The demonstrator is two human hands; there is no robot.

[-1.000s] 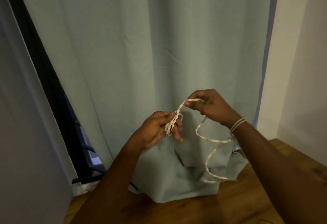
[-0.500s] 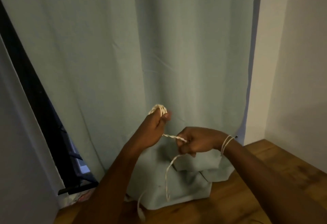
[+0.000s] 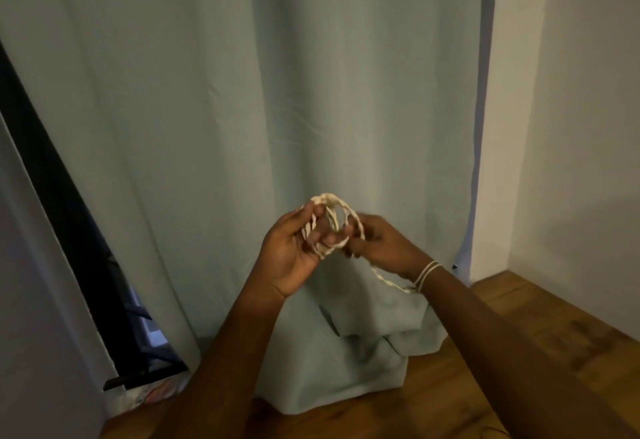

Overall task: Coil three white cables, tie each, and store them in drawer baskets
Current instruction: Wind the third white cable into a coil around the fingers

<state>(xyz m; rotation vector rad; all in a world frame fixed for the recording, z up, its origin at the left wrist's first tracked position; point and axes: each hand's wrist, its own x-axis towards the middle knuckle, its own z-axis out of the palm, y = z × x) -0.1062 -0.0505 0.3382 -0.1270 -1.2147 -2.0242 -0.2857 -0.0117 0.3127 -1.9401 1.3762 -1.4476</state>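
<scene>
A white twisted cable (image 3: 332, 211) is wound in several loops around the fingers of my left hand (image 3: 294, 251), which is held palm up in front of the curtain. My right hand (image 3: 377, 243) pinches the same cable just right of the loops. A loose tail (image 3: 388, 279) hangs from the right hand and runs down under my right wrist. White bands (image 3: 426, 274) circle that wrist. No drawer or basket is in view.
A pale green curtain (image 3: 277, 92) hangs ahead and bunches on the wooden floor (image 3: 519, 362). A dark window gap (image 3: 90, 265) shows at the left. White walls (image 3: 588, 127) form a corner at the right.
My right hand has come up from below to meet the left hand. More cable is looped on the left fingers, and the hanging tail is shorter.
</scene>
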